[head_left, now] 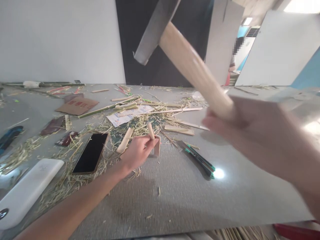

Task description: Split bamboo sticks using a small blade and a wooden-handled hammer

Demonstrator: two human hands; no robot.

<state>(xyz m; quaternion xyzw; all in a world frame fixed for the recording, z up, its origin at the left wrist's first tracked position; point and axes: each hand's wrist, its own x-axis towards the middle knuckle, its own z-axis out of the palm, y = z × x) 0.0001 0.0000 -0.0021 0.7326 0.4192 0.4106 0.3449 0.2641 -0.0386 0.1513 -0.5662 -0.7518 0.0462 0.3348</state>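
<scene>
My right hand (252,130) is raised at the right, wrapped around the pale wooden handle of a hammer (195,63). The hammer's grey metal head is high in the upper middle, tilted and well above the table. Low on the tabletop, my left hand (137,150) pinches a short wooden peg (150,130) that stands nearly upright. Against those fingertips is a small bamboo piece (157,148); whether the peg sits in it I cannot tell. A flat bamboo strip (125,140) lies just left of the hand.
On the grey table (175,200) lie a green-and-black utility knife (200,161), a phone (91,153) and a white power bank (30,190). Bamboo shavings (100,145), strips and a brown paper packet (77,105) spread behind. A person (233,61) is in the background.
</scene>
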